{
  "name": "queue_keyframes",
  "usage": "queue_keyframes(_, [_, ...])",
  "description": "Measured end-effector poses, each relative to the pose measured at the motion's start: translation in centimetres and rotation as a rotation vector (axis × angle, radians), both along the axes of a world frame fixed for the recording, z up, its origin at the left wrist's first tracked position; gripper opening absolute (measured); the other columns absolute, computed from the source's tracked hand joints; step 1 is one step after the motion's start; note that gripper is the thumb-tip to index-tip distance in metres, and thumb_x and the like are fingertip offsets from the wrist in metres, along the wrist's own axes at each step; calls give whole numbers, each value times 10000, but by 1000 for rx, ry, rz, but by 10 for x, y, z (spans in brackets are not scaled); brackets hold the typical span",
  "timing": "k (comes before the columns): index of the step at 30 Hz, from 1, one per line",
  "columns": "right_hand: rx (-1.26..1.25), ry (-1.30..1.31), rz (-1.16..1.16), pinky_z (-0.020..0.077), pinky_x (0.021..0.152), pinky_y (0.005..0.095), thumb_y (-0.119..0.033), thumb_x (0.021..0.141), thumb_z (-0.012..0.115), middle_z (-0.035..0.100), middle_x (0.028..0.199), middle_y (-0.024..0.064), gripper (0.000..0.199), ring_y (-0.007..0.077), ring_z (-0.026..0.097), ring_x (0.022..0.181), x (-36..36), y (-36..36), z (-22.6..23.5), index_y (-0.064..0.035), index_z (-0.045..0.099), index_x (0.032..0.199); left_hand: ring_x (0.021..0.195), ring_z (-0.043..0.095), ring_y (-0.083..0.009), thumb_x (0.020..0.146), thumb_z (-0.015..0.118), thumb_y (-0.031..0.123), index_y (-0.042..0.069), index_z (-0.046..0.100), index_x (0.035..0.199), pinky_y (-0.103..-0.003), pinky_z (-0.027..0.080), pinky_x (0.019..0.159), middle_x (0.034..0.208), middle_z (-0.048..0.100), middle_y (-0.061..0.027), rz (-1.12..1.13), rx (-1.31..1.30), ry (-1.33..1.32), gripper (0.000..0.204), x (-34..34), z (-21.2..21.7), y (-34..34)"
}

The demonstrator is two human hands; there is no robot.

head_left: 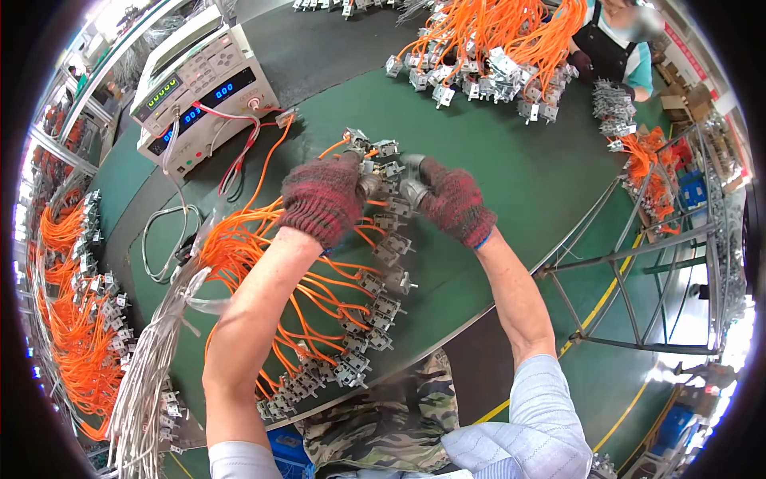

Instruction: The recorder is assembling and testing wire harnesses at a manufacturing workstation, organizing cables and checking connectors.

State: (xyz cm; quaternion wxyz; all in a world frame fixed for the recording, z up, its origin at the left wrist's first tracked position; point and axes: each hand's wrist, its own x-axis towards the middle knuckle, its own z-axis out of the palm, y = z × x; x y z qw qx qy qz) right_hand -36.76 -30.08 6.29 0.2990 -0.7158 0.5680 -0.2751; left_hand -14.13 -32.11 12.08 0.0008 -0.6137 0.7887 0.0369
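Near edge: a curved row of small grey metal switch parts with orange wires is lying along the green table.
Left hand: gloved, pinching shut on one grey part.
Right hand: gloved, closing on the same part from the right, equally near.
Far left: a white tester box is standing.

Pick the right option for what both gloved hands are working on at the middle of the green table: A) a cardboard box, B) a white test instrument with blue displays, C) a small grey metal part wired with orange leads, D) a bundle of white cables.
C: the left hand and right hand meet on a small grey metal part in the row with orange wires.
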Motion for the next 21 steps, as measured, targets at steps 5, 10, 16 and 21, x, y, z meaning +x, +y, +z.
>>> queue_keyframes(5, [-376, 40, 88, 585, 907, 428, -226, 907, 776, 718, 1174, 155, 491, 322, 719, 1028, 7, -35, -34, -148, 686, 1383, 954, 756, -395, 940, 727, 421, 80, 716, 1104, -532, 584, 827, 1001, 773, -169, -40, 44, 94, 379, -8, 4, -2])
queue_keyframes(10, [-235, 67, 95, 540, 975, 482, -332, 890, 760, 655, 1173, 166, 439, 386, 652, 1152, 9, -32, -35, -99, 698, 1257, 955, 770, -390, 942, 690, 398, 27, 691, 1150, -529, 599, 812, 1006, 778, -200, -99, 110, -13, 426, -18, 6, -5])
queue_keyframes(16, [-205, 46, 70, 566, 929, 452, -271, 875, 795, 706, 1152, 169, 420, 356, 709, 1058, 7, -22, -28, -85, 705, 1240, 975, 771, -421, 968, 635, 222, -49, 516, 1292, -539, 604, 811, 1025, 767, -272, -223, 214, -157, 439, -32, 10, -11])
queue_keyframes(21, [-122, 82, 81, 564, 937, 454, -274, 901, 769, 727, 1146, 185, 415, 364, 716, 1055, 9, -25, -28, -63, 702, 1252, 991, 753, -467, 975, 601, 117, -69, 497, 1269, -551, 599, 820, 1029, 752, -302, -293, 203, -52, 363, -31, 11, -19])
